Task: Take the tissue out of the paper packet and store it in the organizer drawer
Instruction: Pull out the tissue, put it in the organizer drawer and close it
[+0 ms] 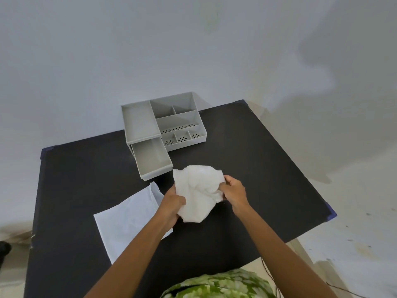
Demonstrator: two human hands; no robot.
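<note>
A crumpled white tissue (198, 191) hangs above the black table, held between both hands. My left hand (171, 206) grips its lower left part and my right hand (234, 193) pinches its right edge. The white paper packet (126, 218) lies flat on the table to the left, partly under my left forearm. The grey organizer (163, 123) stands at the table's far edge. Its drawer (151, 158) is pulled out toward me and looks empty, just beyond and left of the tissue.
The black table (257, 168) has blue tape at its corners and ends close on the right. A white wall rises right behind the organizer. My green patterned clothing (219, 284) shows at the bottom edge.
</note>
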